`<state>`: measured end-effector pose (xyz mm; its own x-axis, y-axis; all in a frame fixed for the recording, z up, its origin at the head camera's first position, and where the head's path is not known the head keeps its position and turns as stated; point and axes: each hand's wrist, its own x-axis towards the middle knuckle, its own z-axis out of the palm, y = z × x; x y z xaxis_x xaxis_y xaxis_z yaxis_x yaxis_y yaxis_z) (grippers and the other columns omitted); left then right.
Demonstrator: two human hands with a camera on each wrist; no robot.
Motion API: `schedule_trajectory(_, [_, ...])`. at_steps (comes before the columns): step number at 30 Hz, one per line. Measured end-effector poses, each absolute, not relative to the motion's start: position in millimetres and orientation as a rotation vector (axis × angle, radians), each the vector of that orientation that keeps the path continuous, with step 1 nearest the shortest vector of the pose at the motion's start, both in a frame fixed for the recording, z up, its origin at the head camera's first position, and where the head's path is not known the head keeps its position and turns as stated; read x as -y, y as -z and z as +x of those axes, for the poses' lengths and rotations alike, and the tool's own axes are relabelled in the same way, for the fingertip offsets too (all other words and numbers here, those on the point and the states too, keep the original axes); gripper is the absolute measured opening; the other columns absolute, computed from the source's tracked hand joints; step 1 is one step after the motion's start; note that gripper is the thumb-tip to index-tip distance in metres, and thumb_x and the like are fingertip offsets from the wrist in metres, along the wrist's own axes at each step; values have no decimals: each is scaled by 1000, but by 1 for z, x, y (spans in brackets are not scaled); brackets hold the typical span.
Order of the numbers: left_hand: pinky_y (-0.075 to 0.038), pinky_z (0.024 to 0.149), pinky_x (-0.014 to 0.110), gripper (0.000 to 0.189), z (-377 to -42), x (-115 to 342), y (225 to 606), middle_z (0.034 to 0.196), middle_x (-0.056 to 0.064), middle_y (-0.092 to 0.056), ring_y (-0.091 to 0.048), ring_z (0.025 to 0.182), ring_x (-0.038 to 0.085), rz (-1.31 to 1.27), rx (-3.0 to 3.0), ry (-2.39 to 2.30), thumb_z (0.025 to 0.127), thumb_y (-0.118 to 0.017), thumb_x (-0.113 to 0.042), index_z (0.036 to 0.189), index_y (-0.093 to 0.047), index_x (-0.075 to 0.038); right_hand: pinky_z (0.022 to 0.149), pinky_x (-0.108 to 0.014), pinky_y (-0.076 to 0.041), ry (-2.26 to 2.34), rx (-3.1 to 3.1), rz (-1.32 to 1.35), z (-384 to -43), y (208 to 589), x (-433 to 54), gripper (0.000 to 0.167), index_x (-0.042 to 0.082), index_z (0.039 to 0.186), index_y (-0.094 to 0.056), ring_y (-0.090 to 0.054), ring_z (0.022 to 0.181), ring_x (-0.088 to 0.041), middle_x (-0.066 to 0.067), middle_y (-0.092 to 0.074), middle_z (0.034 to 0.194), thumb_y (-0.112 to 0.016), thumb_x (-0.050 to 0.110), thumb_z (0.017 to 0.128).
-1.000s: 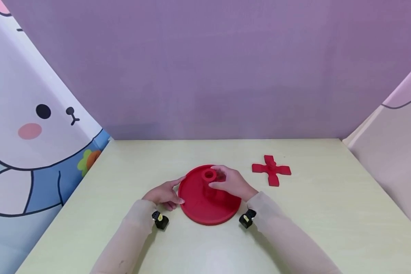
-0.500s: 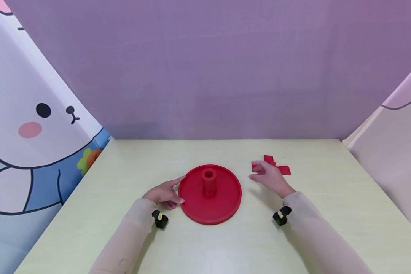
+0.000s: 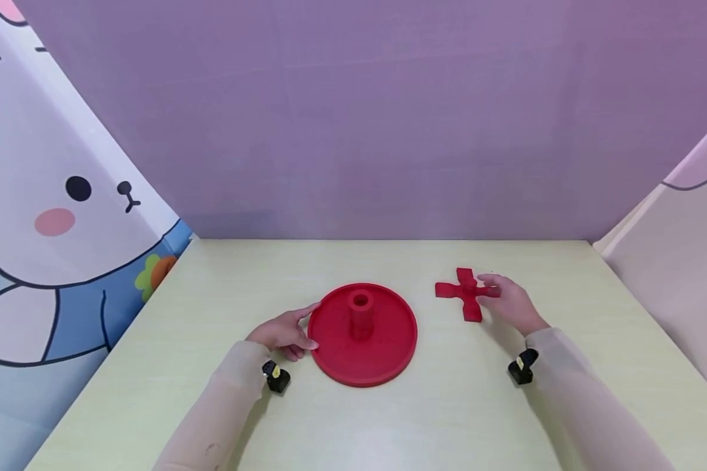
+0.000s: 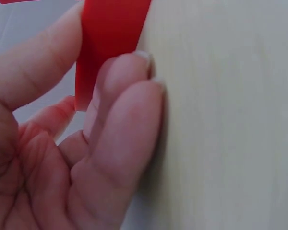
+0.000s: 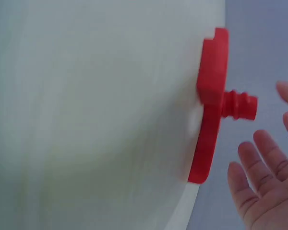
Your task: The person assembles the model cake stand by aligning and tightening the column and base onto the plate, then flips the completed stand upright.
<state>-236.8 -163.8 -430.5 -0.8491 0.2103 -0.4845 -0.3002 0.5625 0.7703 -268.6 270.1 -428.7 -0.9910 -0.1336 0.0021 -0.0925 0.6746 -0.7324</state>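
Observation:
A round red plate (image 3: pixel 389 347) with a raised rim lies mid-table, and a hollow red post (image 3: pixel 362 317) stands at its centre. My left hand (image 3: pixel 279 332) holds its left edge, thumb over the rim; in the left wrist view the fingers (image 4: pixel 120 124) bend against the red side wall (image 4: pixel 113 33). To the right lies a flat red cross-shaped piece (image 3: pixel 467 290). Beside its right arm is my right hand (image 3: pixel 514 306), thumb and forefinger spread around that arm. The right wrist view shows a ridged peg (image 5: pixel 240 105) rising from the cross, with the fingers apart from it.
The pale tabletop (image 3: pixel 259 275) ends at a purple backdrop (image 3: pixel 389 131). A cartoon-printed cloth wall (image 3: pixel 94 261) rises on the left, and a light panel (image 3: pixel 671 248) on the right. Each wrist carries a small black camera (image 3: pixel 523 366).
My right hand has left the post and moved right, passing over the cross to its right arm. The left hand stays at the plate's rim. The plate and cross have not visibly moved.

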Motion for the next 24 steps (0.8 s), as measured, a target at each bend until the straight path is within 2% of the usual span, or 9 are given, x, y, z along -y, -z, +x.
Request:
schedule_trajectory(4, [-50,53,26,88,-237,164,430,65,10,-57,-50,52,17,-62,-2261,-1255,81,-76,-9,152,-27,-27,94,-58,-42,1129,-2841,-201,-274,431,-277,55,-5,140,-40,-43,117,-49,-32,-43,133,-61,8,91])
schedule_trajectory(11, [-51,53,26,87,-238,163,431,65,9,-58,-51,52,17,-76,-2269,-1245,81,-75,-8,152,-28,-28,89,-51,-48,1004,-2852,-314,-284,437,-282,48,-12,132,-47,-51,106,-45,-33,-51,123,-63,1,89])
schedule_trajectory(15, [-52,54,27,87,-237,164,431,65,9,-58,-53,52,17,-78,-2283,-1229,81,-75,-9,152,-28,-27,88,-53,-48,861,-2890,-386,-289,438,-283,49,-15,130,-48,-52,103,-44,-33,-53,120,-65,-2,86])
schedule_trajectory(21, [-52,54,27,87,-236,165,429,65,9,-58,-52,53,17,-77,-2280,-1232,81,-76,-9,152,-29,-27,91,-56,-44,729,-2881,-421,-295,437,-282,51,-17,129,-46,-50,103,-45,-34,-54,117,-65,-3,84])
schedule_trajectory(24, [-52,54,27,86,-236,165,428,66,10,-58,-53,53,17,-76,-2279,-1234,81,-76,-9,152,-29,-26,86,-52,-47,668,-2873,-419,-296,436,-282,52,-17,128,-47,-51,97,-41,-31,-56,110,-66,-2,83])
